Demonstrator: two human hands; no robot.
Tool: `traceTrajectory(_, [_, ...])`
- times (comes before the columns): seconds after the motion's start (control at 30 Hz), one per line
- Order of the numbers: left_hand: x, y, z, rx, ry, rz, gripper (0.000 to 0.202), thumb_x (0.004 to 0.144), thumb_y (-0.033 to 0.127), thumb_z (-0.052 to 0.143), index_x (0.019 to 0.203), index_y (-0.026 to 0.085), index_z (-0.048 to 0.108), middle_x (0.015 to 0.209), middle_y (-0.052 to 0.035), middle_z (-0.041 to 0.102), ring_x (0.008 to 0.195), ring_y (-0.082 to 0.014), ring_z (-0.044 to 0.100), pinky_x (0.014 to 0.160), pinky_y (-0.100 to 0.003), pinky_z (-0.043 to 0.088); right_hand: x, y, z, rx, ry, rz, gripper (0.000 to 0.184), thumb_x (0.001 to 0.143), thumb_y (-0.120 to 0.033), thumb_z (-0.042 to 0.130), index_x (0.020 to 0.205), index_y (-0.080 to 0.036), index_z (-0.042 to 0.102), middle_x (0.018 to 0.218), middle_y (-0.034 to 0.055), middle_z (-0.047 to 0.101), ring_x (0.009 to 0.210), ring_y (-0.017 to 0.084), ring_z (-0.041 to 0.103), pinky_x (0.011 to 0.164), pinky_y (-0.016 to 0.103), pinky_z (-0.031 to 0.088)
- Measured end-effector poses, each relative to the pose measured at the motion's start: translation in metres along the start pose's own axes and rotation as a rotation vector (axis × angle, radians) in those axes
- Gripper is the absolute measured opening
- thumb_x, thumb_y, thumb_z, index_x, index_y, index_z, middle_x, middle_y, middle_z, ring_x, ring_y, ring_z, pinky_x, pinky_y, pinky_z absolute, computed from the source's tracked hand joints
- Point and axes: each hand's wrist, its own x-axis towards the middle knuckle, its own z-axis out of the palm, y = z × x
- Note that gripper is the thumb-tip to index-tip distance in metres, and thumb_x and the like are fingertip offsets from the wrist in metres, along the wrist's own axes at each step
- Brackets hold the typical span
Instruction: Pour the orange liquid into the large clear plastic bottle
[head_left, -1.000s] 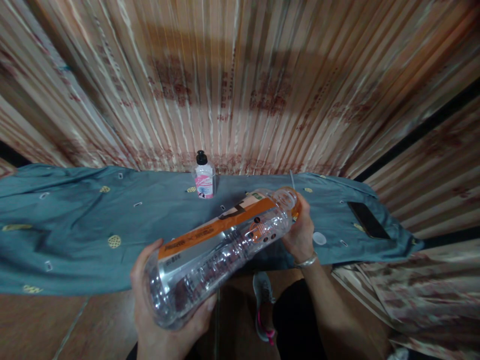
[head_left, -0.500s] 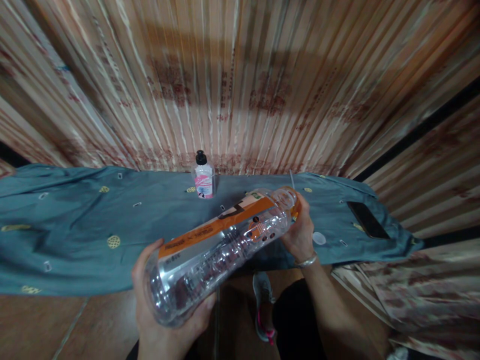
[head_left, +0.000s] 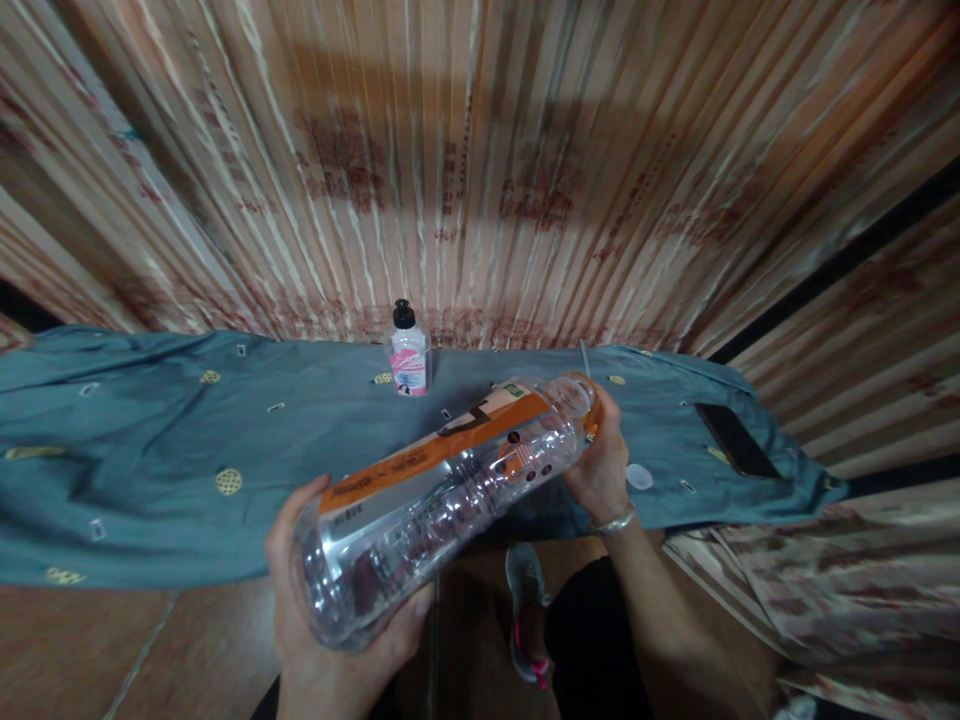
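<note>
two hands on one large clear plastic bottle [head_left: 442,510], wrapped in an orange and silver label [head_left: 420,465]. it is held over the near edge of a teal printed cloth [head_left: 150,430], mouth end above the cloth, base out past the edge.

key relation: long axis runs slantwise from 8 o'clock (base) to 2 o'clock (mouth), spanning the gap between the hands. neither is nearer; each has an end.

left hand [head_left: 322,660]: cupped about the base, fingers on the far side, thumb on the near side. grasping.

right hand [head_left: 600,465]: wrapped at the neck end, by an orange piece [head_left: 590,420], probably a cap. grasping, though the fingertips are hidden, so cannot tell whether they press on cap or neck. silver bracelet [head_left: 615,522] at that wrist.

base looks larger than the neck, so likely raised closer to the head. contents: cannot tell.

about it, on the cloth: small white disc [head_left: 638,476] just beside the right hand at 3 o'clock; black smartphone [head_left: 736,440] farther off, same bearing; thin pale stick [head_left: 585,358] near 12 o'clock from that hand; black-capped squeeze bottle [head_left: 409,360] with pink label, upright, between 11 and 12 o'clock from the big bottle's middle, apart from it.
</note>
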Motion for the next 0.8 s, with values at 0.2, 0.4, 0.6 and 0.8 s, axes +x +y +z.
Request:
traceTrajectory(0.2, [-0.0001,-0.0041,-0.0013,0.046,-0.010,0.030,0.086,0.078,0.058,0.081,0.150,0.021,0.054,0.122,-0.0108,0.073,0.098,-0.0295,0.078,0.086,-0.045,0.066,0.0015,0.0014,-0.0029,0.024,-0.021,-0.061,0.082,0.086,-0.051,0.073,0.155,-0.017,0.044,0.146,0.0209,0.068,0.132,0.039,0.071,0.109,0.059,0.061])
traceTrajectory(0.4, [-0.0003,-0.0028,-0.0004,0.017,0.000,0.004,0.087,0.073,0.054,0.084,0.148,0.020,0.056,0.123,-0.0122,0.074,0.100,-0.0306,0.078,0.087,-0.046,0.067,0.0015,0.0010,-0.0061,0.038,-0.070,-0.074,0.083,0.088,-0.047,0.072,0.159,-0.018,0.040,0.151,0.0204,0.064,0.139,0.038,0.066,0.114,0.060,0.057])
traceTrajectory(0.6, [0.0008,0.0014,0.0009,-0.021,0.004,-0.028,0.082,0.072,0.049,0.084,0.144,0.020,0.056,0.116,-0.0104,0.076,0.095,-0.0295,0.079,0.084,-0.045,0.067,0.0004,0.0036,-0.0052,0.035,-0.055,-0.084,0.085,0.088,-0.048,0.072,0.160,-0.018,0.039,0.152,0.0210,0.064,0.140,0.039,0.065,0.114,0.061,0.056])
traceTrajectory(0.8, [0.0005,-0.0002,-0.0005,-0.001,-0.008,-0.017,0.087,0.073,0.054,0.083,0.147,0.019,0.054,0.115,-0.0101,0.076,0.095,-0.0298,0.079,0.083,-0.045,0.067,0.0003,0.0031,-0.0052,0.033,-0.060,-0.060,0.085,0.088,-0.050,0.073,0.160,-0.019,0.040,0.151,0.0204,0.064,0.139,0.040,0.066,0.114,0.061,0.057])
